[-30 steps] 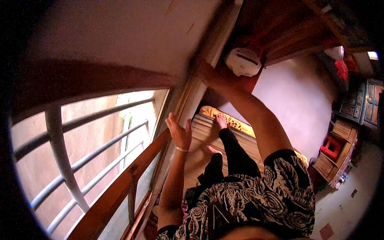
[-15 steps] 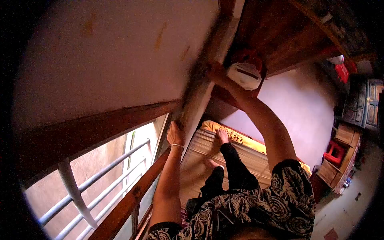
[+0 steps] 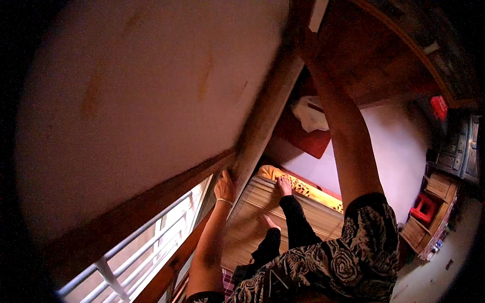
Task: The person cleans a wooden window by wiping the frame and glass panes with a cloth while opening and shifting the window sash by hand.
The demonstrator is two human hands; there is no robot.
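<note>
My left hand (image 3: 224, 188) rests with fingers stretched against the lower part of a wall post (image 3: 260, 118), beside the window frame (image 3: 166, 194). A pale band circles that wrist. Stretched high, my right hand (image 3: 307, 46) is at the upper part of the same post. Deep shadow hides its fingers, so I cannot tell whether it holds anything. A white object with a dark slot (image 3: 309, 113) sits on a red-brown panel behind my right forearm. My bare feet are on a slatted wooden surface (image 3: 247, 204) below.
Metal bars (image 3: 151, 237) cross the window at lower left. A yellow patterned cloth (image 3: 316, 194) lies along the slatted surface's far edge. A red stool (image 3: 423, 208) and wooden furniture (image 3: 437, 187) stand at right, above a pale floor (image 3: 454, 242).
My right hand has moved up along the post, away from the white object. My left hand stays near the window corner. The view has shifted, with less of the window showing.
</note>
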